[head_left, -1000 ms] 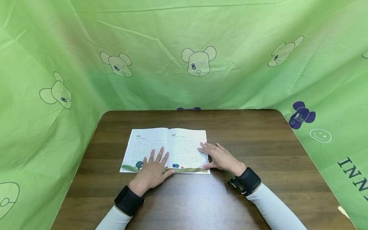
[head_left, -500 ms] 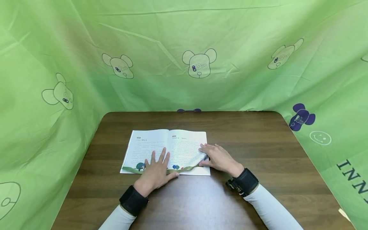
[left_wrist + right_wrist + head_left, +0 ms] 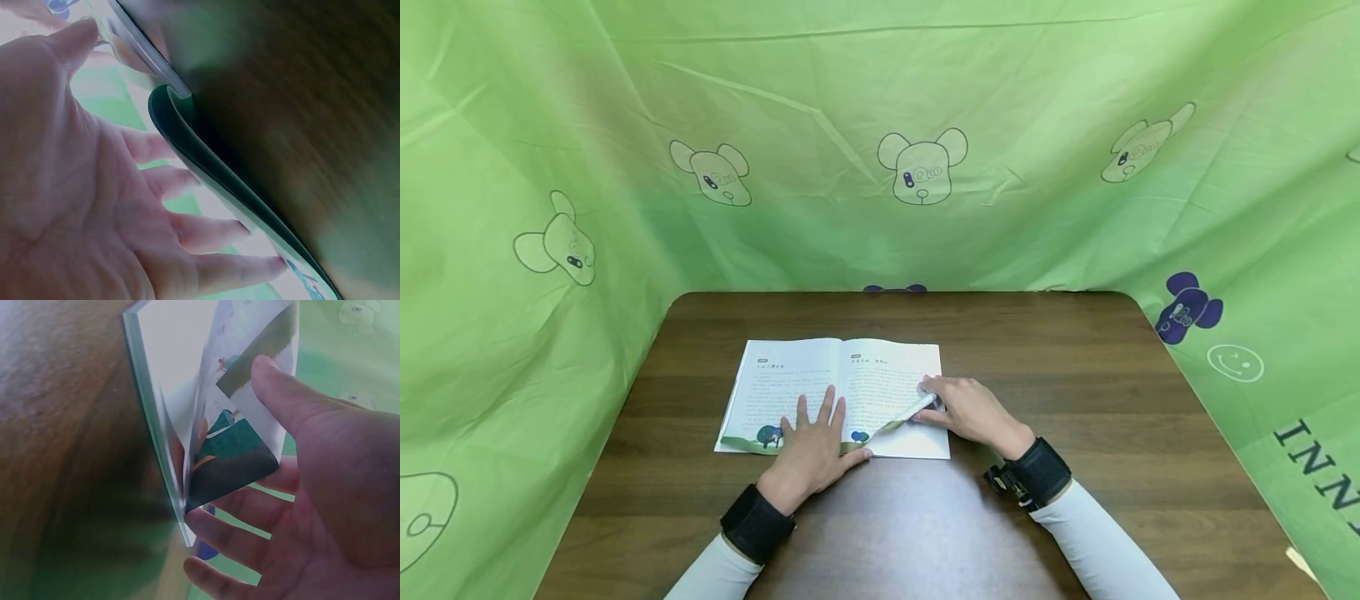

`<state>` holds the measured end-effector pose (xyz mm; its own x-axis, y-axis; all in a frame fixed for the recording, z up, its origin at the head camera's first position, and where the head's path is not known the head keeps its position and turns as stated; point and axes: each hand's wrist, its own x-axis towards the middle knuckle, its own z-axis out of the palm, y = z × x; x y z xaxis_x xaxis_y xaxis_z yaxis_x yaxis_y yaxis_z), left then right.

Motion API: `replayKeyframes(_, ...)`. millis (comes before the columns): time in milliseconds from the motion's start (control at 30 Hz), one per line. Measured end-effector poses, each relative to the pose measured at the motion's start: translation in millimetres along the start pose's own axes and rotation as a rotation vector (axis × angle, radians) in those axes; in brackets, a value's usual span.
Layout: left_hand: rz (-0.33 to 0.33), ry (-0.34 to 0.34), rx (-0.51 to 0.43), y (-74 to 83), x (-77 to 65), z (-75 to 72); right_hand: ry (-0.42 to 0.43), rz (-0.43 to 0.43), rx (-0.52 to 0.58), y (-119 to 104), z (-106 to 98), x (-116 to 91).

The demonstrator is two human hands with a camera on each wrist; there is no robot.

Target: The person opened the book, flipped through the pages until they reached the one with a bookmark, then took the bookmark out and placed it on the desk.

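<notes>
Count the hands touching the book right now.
2. The left hand lies flat with spread fingers on the near part of the open book, by the gutter. The right hand pinches the lifted near corner of the right-hand page.

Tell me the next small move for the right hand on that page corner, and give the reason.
Probably carry the lifted page up and leftward over the spine. The right hand pinches its lower right corner, already curled off the open book, while the left hand lies flat on the left-hand page, holding the book on the table.
</notes>
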<state>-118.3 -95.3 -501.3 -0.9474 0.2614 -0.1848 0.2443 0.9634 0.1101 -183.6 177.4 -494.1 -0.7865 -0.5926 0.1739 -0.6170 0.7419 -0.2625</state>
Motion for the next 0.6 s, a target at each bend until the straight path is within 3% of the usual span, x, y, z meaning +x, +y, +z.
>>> replayKeyframes(333, 0.002, 0.003, 0.02, 2.6, -1.4, 0.9, -0.033, 0.068, 0.053, -0.3, -1.1, 4.9)
replayKeyframes(600, 0.019, 0.049, 0.064, 3.6, -0.8, 0.0, -0.102, 0.151, 0.098, 1.9, -5.2, 5.4)
